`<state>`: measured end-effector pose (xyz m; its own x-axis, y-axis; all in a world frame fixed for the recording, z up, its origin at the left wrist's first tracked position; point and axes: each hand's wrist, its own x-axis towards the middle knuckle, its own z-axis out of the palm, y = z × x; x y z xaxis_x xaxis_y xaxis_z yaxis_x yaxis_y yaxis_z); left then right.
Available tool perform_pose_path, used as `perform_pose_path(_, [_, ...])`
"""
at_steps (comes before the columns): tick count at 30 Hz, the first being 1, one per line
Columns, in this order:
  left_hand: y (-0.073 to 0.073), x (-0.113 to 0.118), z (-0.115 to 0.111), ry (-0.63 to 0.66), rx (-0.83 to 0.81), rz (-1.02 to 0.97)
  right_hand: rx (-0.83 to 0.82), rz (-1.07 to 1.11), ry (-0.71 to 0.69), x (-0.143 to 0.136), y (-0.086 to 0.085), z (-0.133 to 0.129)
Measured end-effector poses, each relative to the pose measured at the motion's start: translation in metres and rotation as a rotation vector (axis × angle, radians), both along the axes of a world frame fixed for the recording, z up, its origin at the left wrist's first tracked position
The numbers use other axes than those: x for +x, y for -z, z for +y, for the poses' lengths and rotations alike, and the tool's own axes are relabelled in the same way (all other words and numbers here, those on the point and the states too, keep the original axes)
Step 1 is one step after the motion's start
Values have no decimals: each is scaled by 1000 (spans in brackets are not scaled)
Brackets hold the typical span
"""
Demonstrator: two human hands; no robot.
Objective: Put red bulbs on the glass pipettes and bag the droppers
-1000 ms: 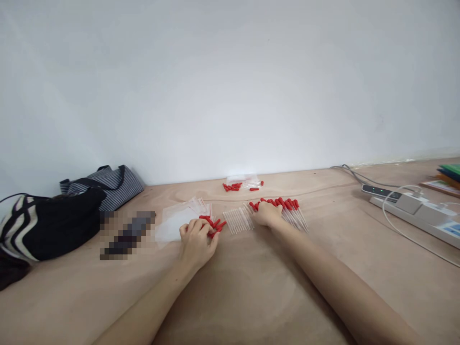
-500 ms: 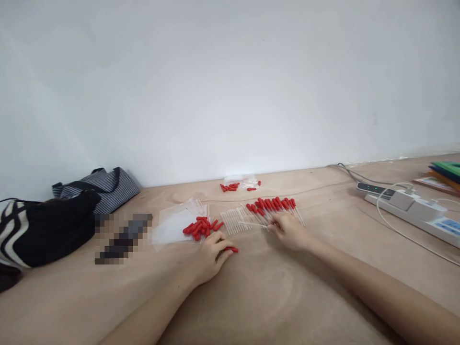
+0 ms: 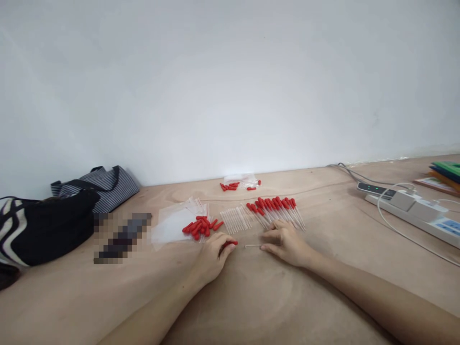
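Note:
My left hand (image 3: 216, 254) is closed on a red rubber dropper bulb (image 3: 230, 243), its open end toward the right. Facing it, my right hand (image 3: 285, 243) pinches a thin clear glass dropper tube (image 3: 253, 246), whose free end points at the bulb with a gap between them. Just beyond the hands lies a row of bare glass tubes (image 3: 234, 219). To the right of that row are several droppers with red bulbs (image 3: 276, 205) fitted on their tubes. A heap of loose red bulbs (image 3: 199, 227) rests near my left hand, partly on clear plastic bags (image 3: 170, 224).
By the wall lie more red bulbs (image 3: 230, 186) and a small clear bag (image 3: 240, 179). A striped bag (image 3: 120, 187) and a black bag (image 3: 64, 230) stand at left, near a pixelated dark object (image 3: 124, 237). A power strip (image 3: 417, 211) with cables sits at right, before stacked books (image 3: 443, 175).
My right hand has brought the glass tube away from the row, nearer to me and level with the bulb. The bulb in my left hand has been lifted slightly.

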<state>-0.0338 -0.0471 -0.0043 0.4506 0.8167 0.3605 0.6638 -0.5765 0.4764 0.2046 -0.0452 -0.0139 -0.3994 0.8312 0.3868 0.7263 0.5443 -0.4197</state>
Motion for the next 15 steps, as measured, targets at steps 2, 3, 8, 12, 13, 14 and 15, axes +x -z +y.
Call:
perform_pose_path(2, [1,1,0,-31,-17,-18,24,20,-25,-6,5,1])
perform_pose_path(3, [1,1,-1,-42,-27,-28,42,31,-28,-8,6,0])
perform_pose_path(8, [0,3,-3,-66,-20,-40,96,72,7,-15,3,-10])
perform_pose_path(12, [0,5,-4,-72,41,13,47,116,-24,-19,1,-14])
perform_pose_path(13, [0,5,-4,-64,52,20,35,124,-29,-20,2,-14])
perform_pose_path(14, [0,6,-5,-57,63,21,26,129,-32,-21,2,-14])
perform_pose_path(15, [0,6,-5,-50,71,20,19,130,-36,-22,3,-14])
